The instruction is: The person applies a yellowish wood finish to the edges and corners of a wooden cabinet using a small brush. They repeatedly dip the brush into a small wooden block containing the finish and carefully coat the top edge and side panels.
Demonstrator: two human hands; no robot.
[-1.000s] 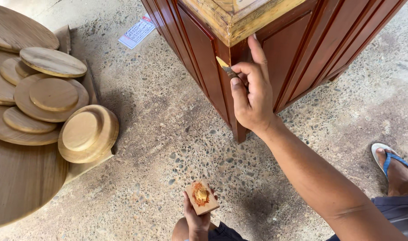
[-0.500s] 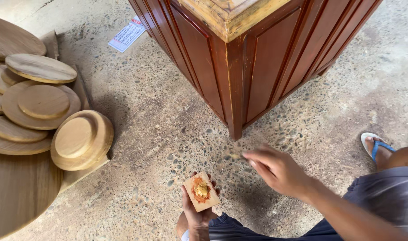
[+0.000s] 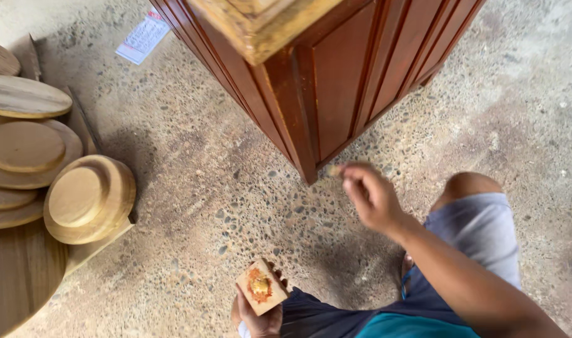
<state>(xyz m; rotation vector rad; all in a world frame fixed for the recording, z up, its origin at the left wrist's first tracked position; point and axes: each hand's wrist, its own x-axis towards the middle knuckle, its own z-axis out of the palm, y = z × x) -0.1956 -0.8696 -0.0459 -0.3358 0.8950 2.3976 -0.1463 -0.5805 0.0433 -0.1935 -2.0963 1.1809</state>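
- A small wood block [image 3: 261,288] is gripped in the left hand [image 3: 256,316] down at 6 o'clock, with the fingers curled shut around its lower edge. A dab of orange-yellow putty or filler [image 3: 259,285] is seen on its top face.
- The right hand [image 3: 368,197] is found just right of centre, fingers pinched together on a small tool [image 3: 333,170]. It's blurred, so what kind of tool can't be told.
- The tool tip is held near the bottom corner of the reddish-brown wooden cabinet [image 3: 336,81], which fills the 12 o'clock area. Whether the wood is actually touched can't be made out.
- Round wooden discs [image 3: 79,197] are stacked over at 9 o'clock, some overlapping, the nearest one tilted against the pile.
- A slip of paper [image 3: 143,39] is lying on the speckled concrete floor [image 3: 192,206] at about 11 o'clock.
- A bent knee in grey shorts [image 3: 480,219] is seen at 4 o'clock, beside the right forearm.
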